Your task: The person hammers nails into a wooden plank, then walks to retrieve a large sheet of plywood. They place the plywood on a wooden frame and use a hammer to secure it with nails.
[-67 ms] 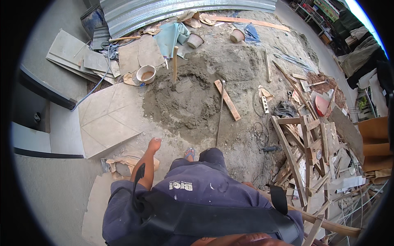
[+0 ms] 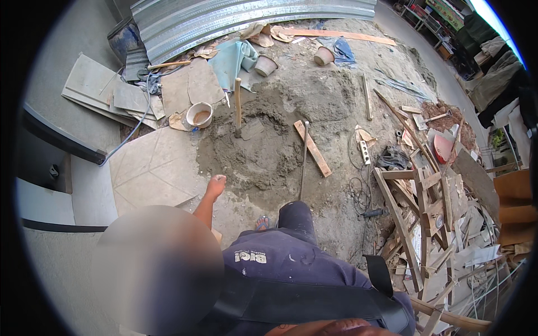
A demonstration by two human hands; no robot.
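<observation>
My left hand hangs in front of me near the edge of a wet grey mortar heap. Its fingers are curled in, and nothing shows in them. My right hand is out of sight. A wooden-handled tool stands upright in the mortar, its head partly buried. Left of it sits a white bucket with brownish liquid inside. On the right side of the mortar lies a short wooden plank, with a thin metal rod across it.
Large pale tiles lie on the left. A power strip with tangled cable is on the right, beside a broken wooden frame and scrap wood. Corrugated metal sheeting spans the back. A blurred patch hides the lower left.
My left hand has swung forward and slightly right, closer to the mortar. My right hand, partly seen at my side before, no longer shows.
</observation>
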